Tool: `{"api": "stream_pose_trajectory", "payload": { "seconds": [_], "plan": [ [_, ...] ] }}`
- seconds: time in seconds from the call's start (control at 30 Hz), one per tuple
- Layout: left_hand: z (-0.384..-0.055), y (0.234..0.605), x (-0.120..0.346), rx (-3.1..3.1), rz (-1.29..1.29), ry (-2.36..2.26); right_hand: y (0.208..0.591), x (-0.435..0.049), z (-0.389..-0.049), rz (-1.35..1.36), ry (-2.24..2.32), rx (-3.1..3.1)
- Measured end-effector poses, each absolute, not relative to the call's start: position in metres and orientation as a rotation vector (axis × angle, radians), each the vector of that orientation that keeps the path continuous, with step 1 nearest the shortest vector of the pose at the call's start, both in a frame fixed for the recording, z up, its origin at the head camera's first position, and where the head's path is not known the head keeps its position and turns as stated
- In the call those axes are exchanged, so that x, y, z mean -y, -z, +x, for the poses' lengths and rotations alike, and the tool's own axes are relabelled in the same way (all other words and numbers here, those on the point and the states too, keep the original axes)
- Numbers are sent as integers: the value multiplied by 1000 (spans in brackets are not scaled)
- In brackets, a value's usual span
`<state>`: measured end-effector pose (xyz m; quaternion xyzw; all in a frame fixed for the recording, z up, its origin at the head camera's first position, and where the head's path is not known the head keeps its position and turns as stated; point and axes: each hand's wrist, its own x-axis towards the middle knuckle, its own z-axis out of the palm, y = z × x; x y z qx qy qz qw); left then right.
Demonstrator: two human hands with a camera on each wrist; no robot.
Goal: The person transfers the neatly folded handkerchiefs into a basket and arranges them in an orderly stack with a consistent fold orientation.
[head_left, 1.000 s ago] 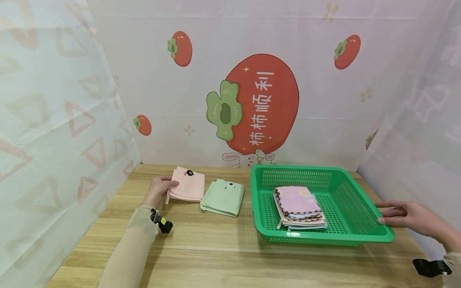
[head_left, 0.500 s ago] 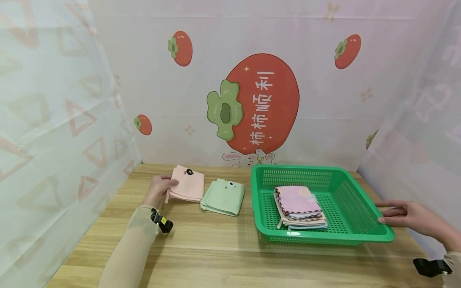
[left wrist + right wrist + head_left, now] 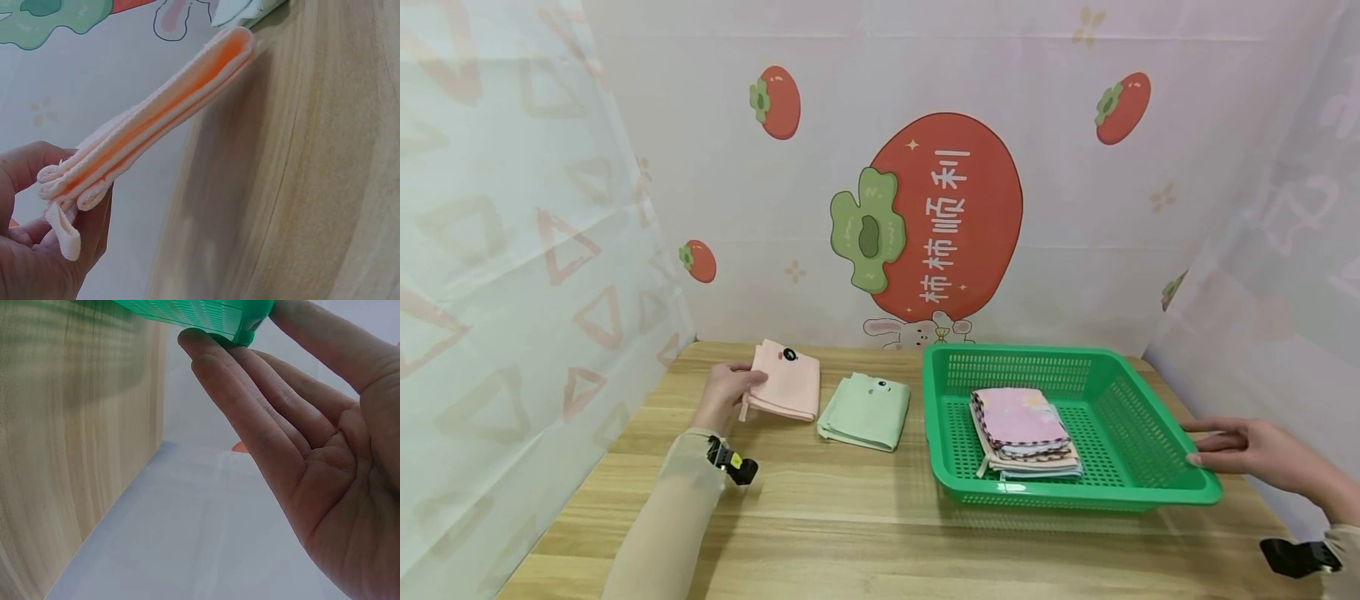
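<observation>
My left hand (image 3: 728, 392) pinches the left edge of a folded pink towel (image 3: 786, 385) with a black eye patch. In the left wrist view the towel (image 3: 156, 119) is held above the table, its folded layers and hanging loop facing the camera. A folded pale green towel (image 3: 868, 412) lies just right of it. My right hand (image 3: 1255, 454) holds the right rim of a green plastic basket (image 3: 1075, 493), thumb on the rim and fingers beneath, as the right wrist view shows. Inside the basket sits a stack of folded towels (image 3: 1018, 421), a pink one with a checked border on top.
The wooden table (image 3: 820, 533) backs onto a printed wall sheet (image 3: 1060, 250); similar sheets hang at both sides. The basket takes up the table's right part, close to the back edge.
My left hand has shifted slightly left and up in the head view, carrying the pink towel away from the green one. My right hand and the basket have stayed put.
</observation>
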<state>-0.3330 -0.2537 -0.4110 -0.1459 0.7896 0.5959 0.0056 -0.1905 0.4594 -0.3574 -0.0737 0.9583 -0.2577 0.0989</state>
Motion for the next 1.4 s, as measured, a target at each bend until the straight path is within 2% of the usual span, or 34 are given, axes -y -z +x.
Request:
{"api": "stream_pose_trajectory", "payload": {
  "seconds": [1.4],
  "plan": [
    [-313, 376, 252, -2456, -392, -1999, 354, -456, -189, -233, 760, -2845]
  ]
}}
